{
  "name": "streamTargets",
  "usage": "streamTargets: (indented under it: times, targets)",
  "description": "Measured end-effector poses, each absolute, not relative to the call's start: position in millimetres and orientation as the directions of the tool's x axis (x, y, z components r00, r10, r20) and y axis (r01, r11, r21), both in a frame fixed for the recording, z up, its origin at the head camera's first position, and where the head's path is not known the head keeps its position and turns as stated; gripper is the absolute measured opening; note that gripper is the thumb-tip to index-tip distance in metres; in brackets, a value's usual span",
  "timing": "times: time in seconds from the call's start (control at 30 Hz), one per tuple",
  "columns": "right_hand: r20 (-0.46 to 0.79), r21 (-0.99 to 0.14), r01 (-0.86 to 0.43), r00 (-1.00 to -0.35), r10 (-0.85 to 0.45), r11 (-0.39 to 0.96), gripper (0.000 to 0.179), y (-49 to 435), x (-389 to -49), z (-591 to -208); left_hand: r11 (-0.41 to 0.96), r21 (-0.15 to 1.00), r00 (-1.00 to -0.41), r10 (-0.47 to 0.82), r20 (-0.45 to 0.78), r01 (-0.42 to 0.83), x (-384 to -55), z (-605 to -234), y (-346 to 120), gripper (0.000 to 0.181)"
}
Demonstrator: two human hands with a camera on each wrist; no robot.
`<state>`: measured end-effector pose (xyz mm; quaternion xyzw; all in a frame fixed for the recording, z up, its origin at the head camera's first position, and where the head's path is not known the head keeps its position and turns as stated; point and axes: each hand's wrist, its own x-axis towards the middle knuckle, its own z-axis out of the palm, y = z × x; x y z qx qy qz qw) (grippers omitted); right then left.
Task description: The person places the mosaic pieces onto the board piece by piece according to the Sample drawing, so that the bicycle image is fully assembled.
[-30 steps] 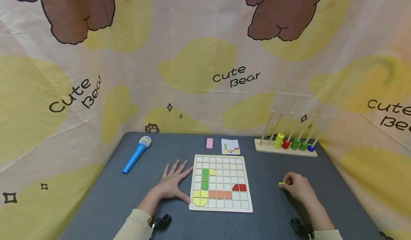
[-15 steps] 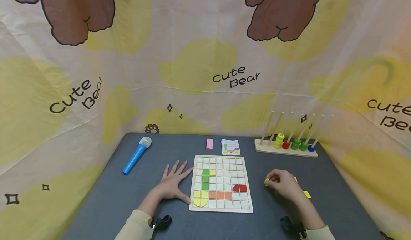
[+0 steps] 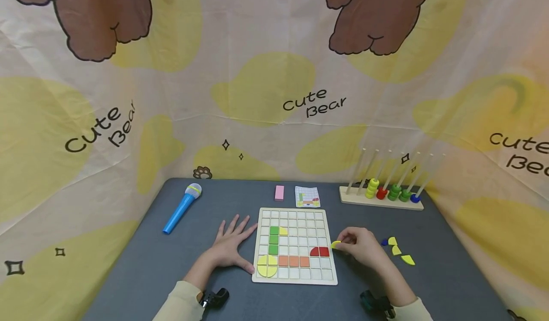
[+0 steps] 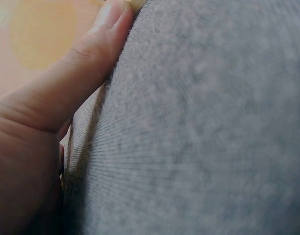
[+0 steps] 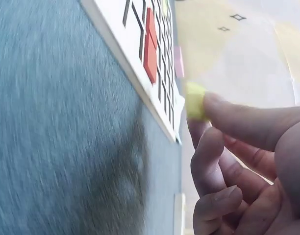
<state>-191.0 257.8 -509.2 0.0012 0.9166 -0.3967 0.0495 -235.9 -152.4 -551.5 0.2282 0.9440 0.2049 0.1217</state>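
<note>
A white grid board [image 3: 300,279] with a pale wooden rim lies in the middle of the table, bearing green, yellow, orange and red pieces. My left hand [image 3: 231,247] lies spread on the table at the board's left side, thumb and a fingertip at its edge. In the left wrist view the thumb [image 4: 81,63] reaches the pale rim. Between thumb and index finger my right hand [image 3: 362,247] pinches a yellow quarter-circle tile [image 3: 336,244], close by the board's right edge. The right wrist view shows this tile [image 5: 195,102] at the fingertips, the other fingers curled.
Several loose yellow quarter-circle tiles [image 3: 396,250] and a dark blue piece [image 3: 384,242] lie right of the right hand. Behind the board are a pink block [image 3: 279,193] and a pattern card [image 3: 307,197]. A bead abacus [image 3: 381,199] stands back right, a blue microphone [image 3: 182,209] lies left.
My right hand has moved left with the yellow tile, up to the board's right edge, uncovering the loose tiles behind it. My left hand has stayed in place.
</note>
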Motion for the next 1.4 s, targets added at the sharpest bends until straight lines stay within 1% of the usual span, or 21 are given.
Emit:
streamTargets:
  times: [0.1, 0.2, 0.37, 0.5, 0.67, 0.73, 0.9, 1.2, 1.4]
  targets:
    - [-0.105, -0.752, 0.05, -0.993, -0.045, 0.657, 0.011, 249, -190, -509, 0.812, 0.441, -0.866, 0.482, -0.137, 0.382, -236, -551, -152, 0.132]
    - [-0.103, -0.767, 0.031, -0.992, -0.075, 0.641, 0.01, 242, -189, -510, 0.811, 0.439, -0.863, 0.487, -0.138, 0.387, -236, -550, -152, 0.132]
    - [-0.09, -0.768, -0.013, -0.988, -0.128, 0.64, 0.009, 232, -187, -511, 0.813, 0.436, -0.863, 0.485, -0.143, 0.385, -236, -550, -152, 0.132]
    - [-0.105, -0.778, -0.011, -0.984, -0.147, 0.628, 0.01, 226, -184, -511, 0.817, 0.435, -0.866, 0.479, -0.145, 0.38, -236, -552, -152, 0.133]
    - [-0.113, -0.796, -0.043, -0.97, -0.217, 0.604, 0.011, 221, -182, -516, 0.815, 0.438, -0.867, 0.479, -0.139, 0.38, -236, -554, -153, 0.132]
    - [-0.109, -0.786, -0.064, -0.965, -0.239, 0.615, 0.01, 219, -181, -520, 0.816, 0.437, -0.866, 0.479, -0.143, 0.379, -236, -554, -153, 0.132]
    - [-0.11, -0.755, -0.075, -0.965, -0.238, 0.652, 0.01, 213, -180, -524, 0.819, 0.429, -0.865, 0.479, -0.148, 0.38, -237, -552, -152, 0.133]
    - [-0.102, -0.731, -0.102, -0.962, -0.255, 0.675, 0.009, 209, -177, -522, 0.817, 0.433, -0.865, 0.48, -0.144, 0.381, -236, -549, -152, 0.132]
    - [-0.117, -0.726, -0.087, -0.962, -0.248, 0.682, 0.013, 210, -178, -521, 0.822, 0.42, -0.866, 0.479, -0.143, 0.385, -235, -551, -153, 0.133]
